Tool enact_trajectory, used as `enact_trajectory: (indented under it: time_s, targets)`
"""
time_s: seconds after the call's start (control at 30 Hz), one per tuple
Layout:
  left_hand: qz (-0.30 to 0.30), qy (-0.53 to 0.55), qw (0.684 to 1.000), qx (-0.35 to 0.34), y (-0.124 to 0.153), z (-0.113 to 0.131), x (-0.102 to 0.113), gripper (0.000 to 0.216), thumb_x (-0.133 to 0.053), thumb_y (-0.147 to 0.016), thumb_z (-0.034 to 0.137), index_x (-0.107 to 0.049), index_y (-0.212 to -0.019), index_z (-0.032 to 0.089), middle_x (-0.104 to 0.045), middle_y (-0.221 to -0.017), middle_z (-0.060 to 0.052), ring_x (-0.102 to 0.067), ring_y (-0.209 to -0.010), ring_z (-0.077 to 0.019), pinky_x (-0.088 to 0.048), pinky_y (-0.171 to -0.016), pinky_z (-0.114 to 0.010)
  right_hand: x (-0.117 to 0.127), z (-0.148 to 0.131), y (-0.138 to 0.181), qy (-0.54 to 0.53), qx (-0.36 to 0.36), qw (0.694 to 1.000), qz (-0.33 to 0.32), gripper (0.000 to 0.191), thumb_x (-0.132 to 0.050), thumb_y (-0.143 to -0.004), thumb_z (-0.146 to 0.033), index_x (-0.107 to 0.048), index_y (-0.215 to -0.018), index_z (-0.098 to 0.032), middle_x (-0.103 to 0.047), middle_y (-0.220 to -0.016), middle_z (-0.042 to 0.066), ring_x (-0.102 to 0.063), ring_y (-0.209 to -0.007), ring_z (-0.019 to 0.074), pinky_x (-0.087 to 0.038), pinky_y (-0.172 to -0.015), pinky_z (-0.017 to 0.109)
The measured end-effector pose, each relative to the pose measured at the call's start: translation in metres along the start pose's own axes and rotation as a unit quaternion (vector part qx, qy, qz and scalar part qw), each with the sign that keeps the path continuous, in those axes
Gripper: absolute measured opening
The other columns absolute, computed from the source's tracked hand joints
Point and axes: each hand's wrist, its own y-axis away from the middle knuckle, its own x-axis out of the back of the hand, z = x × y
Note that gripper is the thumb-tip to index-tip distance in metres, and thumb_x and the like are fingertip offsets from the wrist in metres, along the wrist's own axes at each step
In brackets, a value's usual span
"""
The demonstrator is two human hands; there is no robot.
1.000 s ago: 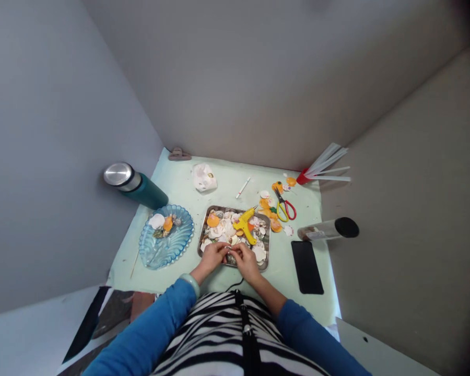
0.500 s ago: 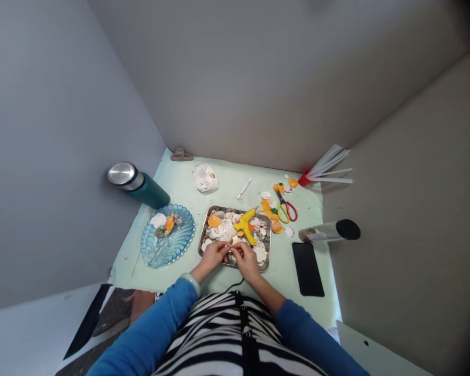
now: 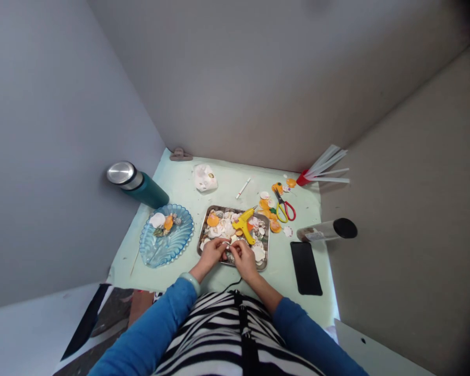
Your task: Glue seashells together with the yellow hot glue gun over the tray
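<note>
My left hand (image 3: 212,252) and my right hand (image 3: 243,258) meet over the near edge of a metal tray (image 3: 268,245). Both are closed, fingertips pinched together around a small whitish piece (image 3: 227,245), too small to name for certain. Loose shells (image 3: 223,227) in white and orange fill the tray. On top of them lies a yellow glue gun (image 3: 243,225), its nozzle pointing up and right, just beyond my right hand. A black cord (image 3: 233,284) runs between my forearms toward my body.
Left stand a blue glass plate (image 3: 168,253) holding shells and a teal bottle (image 3: 151,190). Right are scissors (image 3: 285,208), orange shells (image 3: 274,226), glue sticks in a red cup (image 3: 304,178), a clear black-lidded container (image 3: 325,231) and a black phone (image 3: 306,268). Behind are crumpled tissue (image 3: 205,178) and a white stick (image 3: 243,188).
The whole view has shifted very slightly. My fingertips have moved a little around the small whitish piece; both hands stay pinched together over the tray.
</note>
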Motion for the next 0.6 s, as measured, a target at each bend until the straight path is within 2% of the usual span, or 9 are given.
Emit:
enact_trajectory:
  time_s: [0.17,0.43,0.6]
  targets:
    - [-0.017,0.007,1.0,-0.009,0.0031,0.0013,-0.0003,0.043,-0.061,-0.072,0.033,-0.061,-0.107,0.008,-0.056,-0.046,0.002,-0.051,-0.042,-0.0103,-0.038,-0.045,-0.02,0.0007,-0.0009,-0.0001,0.012,0.006,1.0,-0.003,0.013,-0.046,-0.087,-0.028,-0.054,-0.081,-0.019,-0.058,-0.078,0.002,-0.055,-0.068,0.0139,-0.042,-0.063,0.024]
    - [-0.012,0.007,1.0,-0.011,0.0031,0.0007,-0.0008,0.037,-0.055,-0.076,0.031,-0.062,-0.102,0.007,-0.055,-0.044,0.002,-0.051,-0.04,-0.0109,-0.037,-0.044,-0.02,0.0013,-0.0027,-0.0006,0.041,-0.018,0.999,0.0,0.013,-0.048,-0.086,-0.03,-0.054,-0.086,-0.019,-0.06,-0.075,0.002,-0.055,-0.063,0.0139,-0.041,-0.061,0.024]
    - [-0.004,-0.003,1.0,-0.013,0.0032,0.0027,-0.001,0.032,-0.054,-0.076,0.028,-0.063,-0.099,0.007,-0.055,-0.043,0.002,-0.05,-0.039,-0.0105,-0.037,-0.043,-0.02,0.0013,-0.0049,0.0,0.077,0.007,0.997,-0.006,0.018,-0.045,-0.089,-0.031,-0.055,-0.079,-0.019,-0.06,-0.076,0.003,-0.056,-0.067,0.0145,-0.04,-0.063,0.024]
